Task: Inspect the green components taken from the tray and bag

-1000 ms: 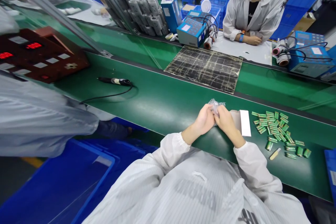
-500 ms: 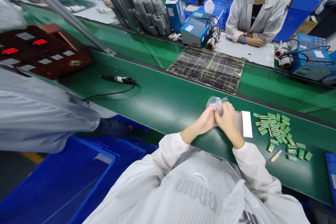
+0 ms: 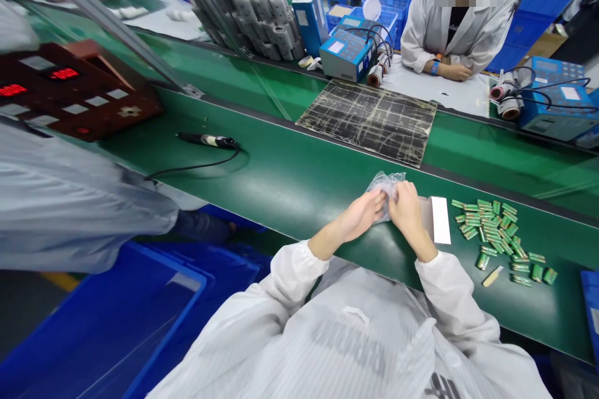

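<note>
The left hand (image 3: 358, 217) and right hand (image 3: 407, 215) are gripping a clear plastic bag (image 3: 386, 195) from either side, their fingers curled closed around it. The bag is bunching up between them, held just above the green belt worktop (image 3: 290, 184), and the fingers are hiding whatever may be inside. Both forearms are reaching over the worktop's near edge, and the sleeves are stopping at about that edge.

Just beside the right hand, a white carton (image 3: 438, 219) is lying on the belt, almost touching the fingers. Past it, green-wrapped battery cells (image 3: 496, 230) are spreading in a loose heap, with a wooden stick (image 3: 492, 275) lying by their near side. A blue tray (image 3: 590, 318) is poking in at the right edge of the view.

To the left, a long stretch of green belt is running between the left hand and a corded black hand tool (image 3: 208, 140). A co-worker's grey sleeve (image 3: 70, 199) is hanging over the near edge there, well apart from both hands. The belt's far edge is running behind the bag as a dark rail (image 3: 374, 168).
</note>
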`<state>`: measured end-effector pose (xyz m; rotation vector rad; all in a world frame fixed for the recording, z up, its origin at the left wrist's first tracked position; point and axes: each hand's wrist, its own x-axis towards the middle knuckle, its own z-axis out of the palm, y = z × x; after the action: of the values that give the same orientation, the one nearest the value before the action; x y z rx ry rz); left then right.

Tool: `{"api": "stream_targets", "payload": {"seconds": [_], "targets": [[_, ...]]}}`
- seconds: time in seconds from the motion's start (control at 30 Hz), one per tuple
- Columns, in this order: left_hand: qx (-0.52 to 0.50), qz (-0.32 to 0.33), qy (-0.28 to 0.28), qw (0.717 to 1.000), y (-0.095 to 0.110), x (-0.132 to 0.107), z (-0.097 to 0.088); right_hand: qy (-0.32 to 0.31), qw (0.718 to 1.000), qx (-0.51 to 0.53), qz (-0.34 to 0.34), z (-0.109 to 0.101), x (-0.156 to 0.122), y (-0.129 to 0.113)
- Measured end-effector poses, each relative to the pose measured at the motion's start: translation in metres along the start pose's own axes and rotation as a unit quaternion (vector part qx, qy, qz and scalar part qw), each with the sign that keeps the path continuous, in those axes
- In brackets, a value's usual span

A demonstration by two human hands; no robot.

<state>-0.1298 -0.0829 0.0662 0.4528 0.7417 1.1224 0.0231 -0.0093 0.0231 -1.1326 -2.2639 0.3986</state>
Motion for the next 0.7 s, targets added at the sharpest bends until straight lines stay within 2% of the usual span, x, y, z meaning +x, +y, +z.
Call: {"api": "stream_targets", "payload": {"seconds": [0.13, 0.27, 0.4, 0.5, 0.6, 0.67, 0.7], "targets": [[-0.033, 0.017, 0.034, 0.999, 0.008, 0.005, 0.004, 0.01, 0.995, 0.098, -0.002, -0.005, -0.005, -0.012], [-0.053, 0.025, 0.059, 0.997, 0.009, 0.009, 0.006, 0.002, 0.995, 0.099, -0.005, 0.0, -0.011, -0.017], [-0.062, 0.003, 0.035, 0.997, 0.003, 0.009, 0.004, -0.002, 0.996, 0.09, 0.011, 0.012, -0.011, -0.003], [-0.051, -0.008, 0.05, 0.997, 0.002, 0.003, 0.002, -0.002, 0.997, 0.07, 0.038, 0.015, -0.007, 0.011], [0.011, 0.006, 0.058, 0.998, 0.007, -0.009, -0.002, -0.007, 0.995, 0.074, 0.073, 0.008, -0.003, 0.017], [0.112, 0.066, 0.071, 0.989, 0.012, -0.018, -0.008, -0.006, 0.988, 0.094, 0.118, 0.001, 0.0, 0.017], [0.181, 0.114, 0.102, 0.972, 0.015, -0.021, -0.012, -0.006, 0.983, 0.115, 0.144, -0.003, 0.001, 0.016]]}}
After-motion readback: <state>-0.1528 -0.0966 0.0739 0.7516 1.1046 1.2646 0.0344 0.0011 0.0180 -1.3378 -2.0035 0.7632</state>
